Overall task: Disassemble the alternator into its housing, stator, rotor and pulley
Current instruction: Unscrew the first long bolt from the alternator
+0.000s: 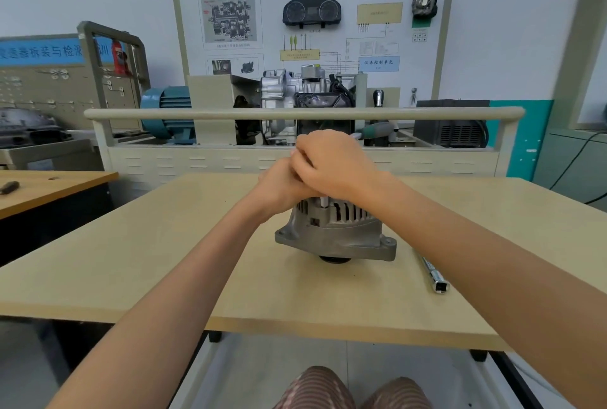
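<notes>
The grey aluminium alternator (335, 234) stands on the wooden table (164, 260) with its black pulley (335, 259) underneath, against the tabletop. Its slotted rear housing faces up. A short metal bit (323, 203) runs straight down from my hands into the top of the alternator. My right hand (335, 162) lies over my left hand (282, 185), both clasped together on the tool above the housing. A green and grey tool handle (377, 131) sticks out beyond my right hand. The alternator's top centre is hidden by my hands.
A chrome socket extension bar (433, 272) lies on the table to the right of the alternator. Behind the table stands a training bench with a beige rail (197, 113), a gearbox and a blue motor. A second table (49, 188) is at the left.
</notes>
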Motion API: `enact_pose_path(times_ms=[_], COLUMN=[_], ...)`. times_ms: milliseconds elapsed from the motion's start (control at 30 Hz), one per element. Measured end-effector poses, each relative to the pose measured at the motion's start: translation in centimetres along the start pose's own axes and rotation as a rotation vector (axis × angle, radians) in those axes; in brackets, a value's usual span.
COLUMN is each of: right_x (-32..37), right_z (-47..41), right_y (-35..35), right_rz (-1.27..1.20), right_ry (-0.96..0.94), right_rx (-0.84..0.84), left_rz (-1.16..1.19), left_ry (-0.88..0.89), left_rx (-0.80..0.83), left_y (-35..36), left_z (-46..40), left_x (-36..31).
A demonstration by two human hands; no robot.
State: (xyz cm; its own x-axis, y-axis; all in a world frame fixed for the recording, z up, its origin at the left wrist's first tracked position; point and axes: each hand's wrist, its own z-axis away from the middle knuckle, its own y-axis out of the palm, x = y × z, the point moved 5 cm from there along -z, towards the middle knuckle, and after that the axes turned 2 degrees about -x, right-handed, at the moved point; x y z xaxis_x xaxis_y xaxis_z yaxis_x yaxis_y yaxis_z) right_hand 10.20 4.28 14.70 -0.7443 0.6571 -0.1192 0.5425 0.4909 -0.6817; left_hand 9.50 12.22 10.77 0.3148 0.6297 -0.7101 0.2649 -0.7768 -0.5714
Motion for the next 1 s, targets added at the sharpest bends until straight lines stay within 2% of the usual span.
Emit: enact_pose_path(times_ms=[67,133,233,333,467,533,600,700,767,867,933,1000], right_x=[0.2,0.3,0.5,0.0,-1.8,-2.2,-2.1,-1.5,-1.1,-0.7,-0.4,-0.3], right_z=[-0.3,-0.2,-0.1,-0.1,0.1,0.3,0.2,-0.1,-0.2,-0.5,-0.6,-0.6], right_y=[0.2,0.1,0.0,0.0,0.0,0.0,0.0,-0.2,0.0,0.2,0.4,0.4], right_rz=[0.224,0.336,0.330,0.096,-0.411,-0.528,-0.537,-0.382,-0.101,0.280,0.364,0.384], right_ry=[0.112,0.209,0.159,0.103,0.081,0.084,0.070,0.030,0.032,0.175,0.240,0.220], right_rx=[-0.018,-0.031,-0.068,-0.074,-0.025,-0.053,-0.061,-0.008,0.030,-0.005,0.002,-0.010], left_rz=[-0.059,-0.094,-0.121,-0.038,0.078,0.089,0.080,0.075,0.058,-0.001,-0.022,-0.026], left_ry=[0.018,0.008,0.016,0.004,-0.005,-0.009,-0.021,-0.051,-0.049,-0.079,-0.110,-0.105], left_rx=[-0.015,-0.014,-0.010,-0.029,0.055,0.075,0.058,0.047,0.014,-0.032,-0.014,-0.002], left_y=[0.2,0.4,0.6,0.4,0.2,0.2,0.1,0.1,0.2,0.5,0.6,0.5], left_z=[-0.1,0.0,-0.1,0.2,0.5,0.4,0.2,0.2,0.3,0.2,0.2,0.3], left_x=[-0.5,-0.7,-0.7,0.2,0.9,0.8,0.9,0.6,0.0,-0.3,-0.2,-0.2])
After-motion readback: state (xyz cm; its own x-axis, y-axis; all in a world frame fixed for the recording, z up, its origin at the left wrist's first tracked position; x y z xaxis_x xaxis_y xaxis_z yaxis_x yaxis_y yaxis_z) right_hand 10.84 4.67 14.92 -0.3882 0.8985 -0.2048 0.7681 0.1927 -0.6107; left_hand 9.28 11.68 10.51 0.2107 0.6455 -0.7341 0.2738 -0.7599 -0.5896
